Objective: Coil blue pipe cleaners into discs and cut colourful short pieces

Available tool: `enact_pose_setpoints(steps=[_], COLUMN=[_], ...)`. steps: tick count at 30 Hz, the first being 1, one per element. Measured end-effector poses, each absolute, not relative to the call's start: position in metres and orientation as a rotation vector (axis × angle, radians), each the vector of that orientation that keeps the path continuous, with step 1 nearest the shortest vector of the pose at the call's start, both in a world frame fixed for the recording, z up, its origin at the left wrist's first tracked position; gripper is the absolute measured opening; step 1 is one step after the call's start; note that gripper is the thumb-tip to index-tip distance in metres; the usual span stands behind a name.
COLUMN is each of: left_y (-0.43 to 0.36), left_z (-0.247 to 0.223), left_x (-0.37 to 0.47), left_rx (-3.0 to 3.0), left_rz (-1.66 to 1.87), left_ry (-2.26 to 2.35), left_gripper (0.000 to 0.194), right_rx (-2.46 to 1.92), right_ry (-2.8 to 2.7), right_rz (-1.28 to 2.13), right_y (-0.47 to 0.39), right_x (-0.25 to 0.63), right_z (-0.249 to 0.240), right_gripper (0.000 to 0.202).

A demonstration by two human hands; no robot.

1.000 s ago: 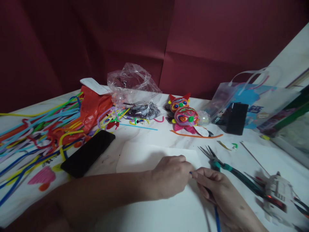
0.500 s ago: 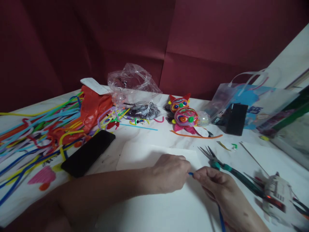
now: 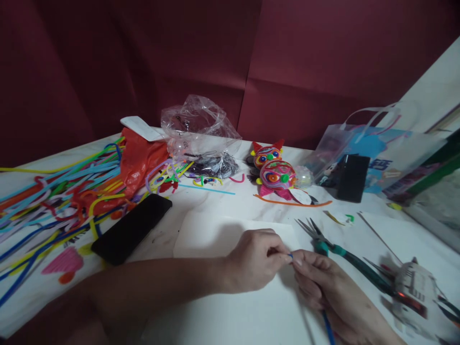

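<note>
Both hands meet above a white sheet of paper (image 3: 204, 239) on the table. My left hand (image 3: 257, 261) is closed, with its thumb and finger pinching one end of a blue pipe cleaner (image 3: 327, 328). Right beside it, my right hand (image 3: 319, 278) grips the same pipe cleaner between fingertips. Only a short blue bit shows between the two hands, and the rest hangs down below my right palm. Green-handled long-nose pliers (image 3: 323, 242) lie with jaws apart just beyond my right hand.
Many coloured pipe cleaners (image 3: 43, 211) and a black phone (image 3: 132, 230) lie left. Two decorated animal figures (image 3: 276, 175), a clear plastic bag (image 3: 201, 124) and an orange strip (image 3: 293, 202) sit behind. At right are a power strip (image 3: 413, 292), another phone (image 3: 353, 178) and a carrier bag (image 3: 381, 139).
My left hand has turned, so its thumb and pinching finger now show. The hands are closer together, and less of the blue pipe cleaner shows between them.
</note>
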State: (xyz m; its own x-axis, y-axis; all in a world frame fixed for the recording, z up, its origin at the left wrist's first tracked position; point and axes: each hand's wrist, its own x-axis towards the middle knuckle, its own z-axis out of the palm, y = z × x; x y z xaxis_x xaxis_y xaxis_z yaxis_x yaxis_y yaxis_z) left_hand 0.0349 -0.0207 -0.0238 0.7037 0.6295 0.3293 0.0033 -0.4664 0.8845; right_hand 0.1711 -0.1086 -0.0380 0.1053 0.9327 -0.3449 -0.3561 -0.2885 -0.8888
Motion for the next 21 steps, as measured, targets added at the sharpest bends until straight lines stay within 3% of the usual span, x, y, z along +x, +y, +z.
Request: enact_pose_setpoints(steps=[7, 21], left_y=[-0.0263, -0.0208], left_z=[-0.027, -0.0285], left_x=[0.0358, 0.0374], left_rx=[1.79, 1.98], left_rz=[0.993, 1.006], left_ry=[0.453, 0.427], left_gripper=[0.008, 0.008], right_rx=[-1.02, -0.986], right_ry=[-0.528, -0.45], right_rz=[1.637, 1.538], right_y=[-0.1074, -0.1077], right_x=[0.1662, 0.1623], right_z=[-0.0438, -0.0348], right_gripper=[0.024, 0.021])
